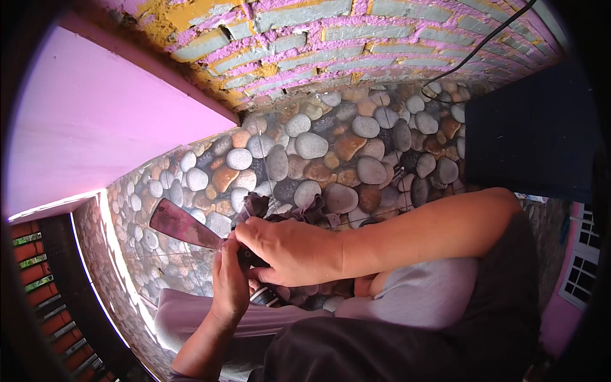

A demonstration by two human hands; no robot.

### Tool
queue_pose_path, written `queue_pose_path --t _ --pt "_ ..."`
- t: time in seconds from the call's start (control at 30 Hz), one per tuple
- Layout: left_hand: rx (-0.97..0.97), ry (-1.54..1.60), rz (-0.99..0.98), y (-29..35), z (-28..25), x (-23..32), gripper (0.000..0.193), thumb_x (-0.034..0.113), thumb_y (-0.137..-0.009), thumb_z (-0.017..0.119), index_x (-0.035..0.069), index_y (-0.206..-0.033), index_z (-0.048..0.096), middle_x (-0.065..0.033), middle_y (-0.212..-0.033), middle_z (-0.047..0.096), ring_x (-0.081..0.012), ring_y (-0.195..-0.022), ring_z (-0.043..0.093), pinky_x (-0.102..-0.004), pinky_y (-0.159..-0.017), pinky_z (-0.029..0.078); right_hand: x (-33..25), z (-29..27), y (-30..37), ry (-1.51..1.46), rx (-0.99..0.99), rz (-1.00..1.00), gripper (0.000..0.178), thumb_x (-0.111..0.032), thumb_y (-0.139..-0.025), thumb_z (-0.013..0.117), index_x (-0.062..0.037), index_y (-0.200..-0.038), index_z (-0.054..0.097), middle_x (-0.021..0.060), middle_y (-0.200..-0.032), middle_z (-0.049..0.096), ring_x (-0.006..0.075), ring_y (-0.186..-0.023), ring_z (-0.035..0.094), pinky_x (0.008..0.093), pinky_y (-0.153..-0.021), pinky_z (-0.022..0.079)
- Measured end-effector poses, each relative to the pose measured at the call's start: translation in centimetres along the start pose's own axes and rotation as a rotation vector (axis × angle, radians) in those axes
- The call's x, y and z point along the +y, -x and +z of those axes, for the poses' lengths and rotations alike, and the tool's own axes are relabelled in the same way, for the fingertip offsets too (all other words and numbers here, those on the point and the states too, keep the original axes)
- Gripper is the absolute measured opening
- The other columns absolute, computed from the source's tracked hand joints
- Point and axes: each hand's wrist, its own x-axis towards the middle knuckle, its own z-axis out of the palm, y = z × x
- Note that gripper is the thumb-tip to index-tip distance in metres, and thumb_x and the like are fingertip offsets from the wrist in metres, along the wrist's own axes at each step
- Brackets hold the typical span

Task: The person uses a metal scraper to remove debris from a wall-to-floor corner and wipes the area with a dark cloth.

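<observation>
A putty knife with a flared, reddish-stained blade points to the upper left in front of me. My left hand is closed around it where the blade meets the dark handle. My right hand crosses over from the right, its fingers bent and meeting the left fingertips at the blade's neck. A crumpled dark purplish cloth sticks out past the right hand's knuckles and seems gripped in it. The right palm and much of the handle are hidden.
My bent legs in light grey trousers are just below the hands. The floor has a pebble pattern. Beyond it stands a brick wall with pink and yellow paint; a black cable hangs there. A pink wall is at left, a dark panel at right.
</observation>
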Motion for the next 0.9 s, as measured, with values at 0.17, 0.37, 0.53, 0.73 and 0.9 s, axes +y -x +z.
queue_pose_path --t 0.17,0.37,0.53,0.73,0.9 --pt "-0.051 0.317 -0.092 -1.3 2.0 1.1 0.052 0.042 -0.105 0.033 -0.004 -0.117 0.057 -0.0114 -0.098 0.066 -0.0165 -0.093 0.062 -0.0306 -0.083 0.049 0.8 -0.6 0.3 0.208 0.051 0.019 0.045 -0.017 -0.08 0.068 0.0057 -0.108 0.04 0.0182 -0.098 0.055 0.0363 -0.092 0.061 0.0417 -0.072 0.052" --pt "-0.059 0.163 -0.018 -1.2 1.9 -0.2 0.058 0.048 -0.104 0.035 -0.004 -0.108 0.061 -0.0071 -0.096 0.064 -0.0131 -0.089 0.059 -0.0265 -0.083 0.044 2.8 -1.2 1.0 0.088 0.216 0.104 0.031 -0.017 -0.086 0.059 0.0054 -0.099 0.041 0.025 -0.084 0.056 0.0402 -0.079 0.062 0.0473 -0.067 0.049" --pt "0.083 0.227 -0.053 -0.3 -1.0 0.8 0.026 0.029 -0.098 0.056 0.006 -0.088 0.056 0.0042 -0.081 0.053 -0.0045 -0.073 0.046 -0.0219 -0.068 0.035 6.4 -10.2 1.8 0.199 0.135 0.671 0.035 -0.032 -0.099 0.049 0.0027 -0.102 0.045 0.0204 -0.07 0.061 0.0346 -0.062 0.062 0.0455 -0.058 0.045" --pt "0.293 0.29 0.104 0.5 -4.9 2.7 0.028 0.015 -0.09 0.066 0.013 -0.074 0.043 0.0089 -0.071 0.037 -0.0023 -0.067 0.029 -0.0212 -0.061 0.021 20.0 -12.1 13.8 0.58 0.403 0.875 0.04 -0.024 -0.097 0.051 -0.0049 -0.131 0.054 0.0242 -0.114 0.064 0.0351 -0.103 0.064 0.0405 -0.089 0.048" --pt "0.341 0.212 0.072 2.0 -7.1 2.7 0.036 0.022 -0.085 0.073 0.013 -0.072 0.04 0.0087 -0.07 0.035 -0.0031 -0.068 0.028 -0.0211 -0.062 0.02 21.8 -10.2 14.9 0.447 0.364 0.882 0.035 -0.02 -0.094 0.054 -0.0122 -0.128 0.061 0.0214 -0.115 0.064 0.0383 -0.104 0.063 0.0404 -0.089 0.049"
